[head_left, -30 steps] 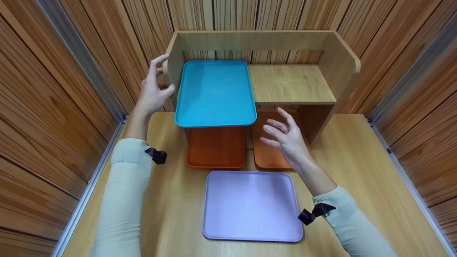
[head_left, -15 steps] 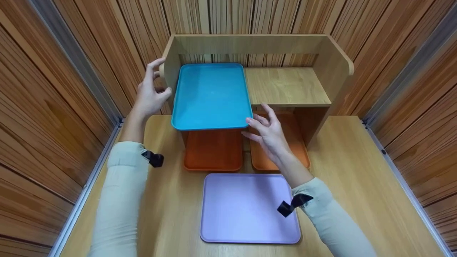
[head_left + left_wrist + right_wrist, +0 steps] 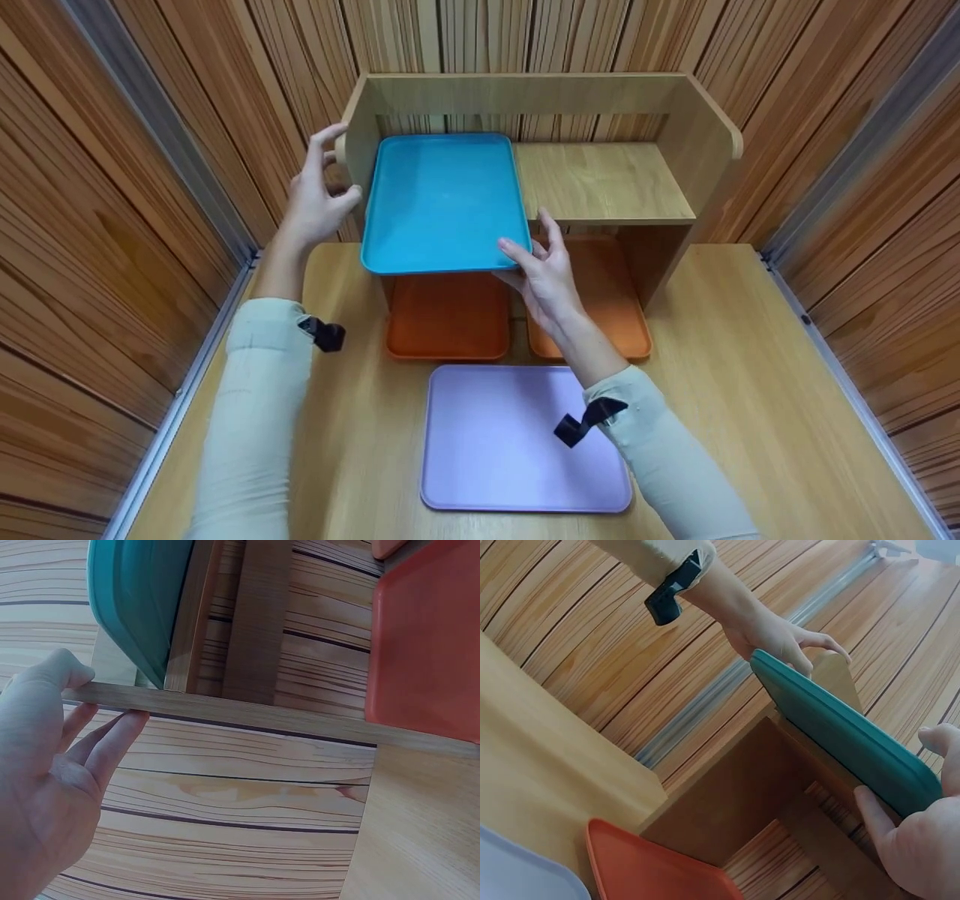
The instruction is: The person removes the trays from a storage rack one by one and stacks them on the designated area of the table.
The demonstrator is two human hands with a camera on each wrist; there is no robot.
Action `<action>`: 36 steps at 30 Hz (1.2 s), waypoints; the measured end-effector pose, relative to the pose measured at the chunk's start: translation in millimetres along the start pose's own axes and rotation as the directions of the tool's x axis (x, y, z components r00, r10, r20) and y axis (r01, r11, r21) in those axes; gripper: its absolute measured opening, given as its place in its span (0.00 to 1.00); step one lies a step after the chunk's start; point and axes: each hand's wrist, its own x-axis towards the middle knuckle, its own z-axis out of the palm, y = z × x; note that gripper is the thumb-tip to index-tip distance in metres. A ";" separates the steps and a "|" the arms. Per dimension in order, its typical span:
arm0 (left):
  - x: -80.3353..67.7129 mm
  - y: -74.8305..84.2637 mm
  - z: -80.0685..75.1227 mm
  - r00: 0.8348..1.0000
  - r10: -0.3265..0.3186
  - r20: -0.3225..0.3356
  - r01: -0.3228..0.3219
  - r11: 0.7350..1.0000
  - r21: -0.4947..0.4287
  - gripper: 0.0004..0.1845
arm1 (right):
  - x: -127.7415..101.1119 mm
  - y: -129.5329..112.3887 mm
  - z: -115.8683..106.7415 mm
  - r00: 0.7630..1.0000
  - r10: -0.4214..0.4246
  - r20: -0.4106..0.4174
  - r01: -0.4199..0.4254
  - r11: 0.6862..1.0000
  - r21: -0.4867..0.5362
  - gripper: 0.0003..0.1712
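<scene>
A blue tray (image 3: 446, 199) lies on the left half of the wooden shelf's top board (image 3: 607, 180), its front edge overhanging. My right hand (image 3: 525, 251) pinches the tray's front right corner, thumb on top and fingers underneath; the right wrist view shows the thumb above the tray's rim (image 3: 840, 735) and a finger below it. My left hand (image 3: 322, 187) holds the shelf's left side panel (image 3: 247, 712), thumb on the tray side and fingers on the outer face, close to the tray's left edge (image 3: 139, 600).
Two orange trays (image 3: 448, 315) (image 3: 607, 300) sit side by side under the shelf on the wooden table (image 3: 750, 360). A purple tray (image 3: 517, 442) lies in front of them near the table's front edge. Slatted wood walls close in on both sides.
My right hand has moved up and left from above the right orange tray to the blue tray's front right corner and taken hold of it. The left hand has stayed on the side panel.
</scene>
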 end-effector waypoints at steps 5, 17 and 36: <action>-0.6 0.1 1.4 1.000 -0.008 0.003 0.008 1.000 -0.004 0.42 | 1.7 5.8 6.6 1.000 0.002 -0.016 -0.002 1.000 0.011 0.54; -4.0 -0.6 -1.0 1.000 0.018 -0.002 -0.018 1.000 -0.026 0.42 | 1.6 8.1 13.6 1.000 0.000 -0.007 0.000 1.000 0.001 0.54; -1.8 1.2 -0.1 1.000 0.016 -0.004 -0.016 1.000 -0.017 0.42 | -2.4 3.1 6.4 1.000 0.005 -0.030 -0.004 1.000 0.025 0.53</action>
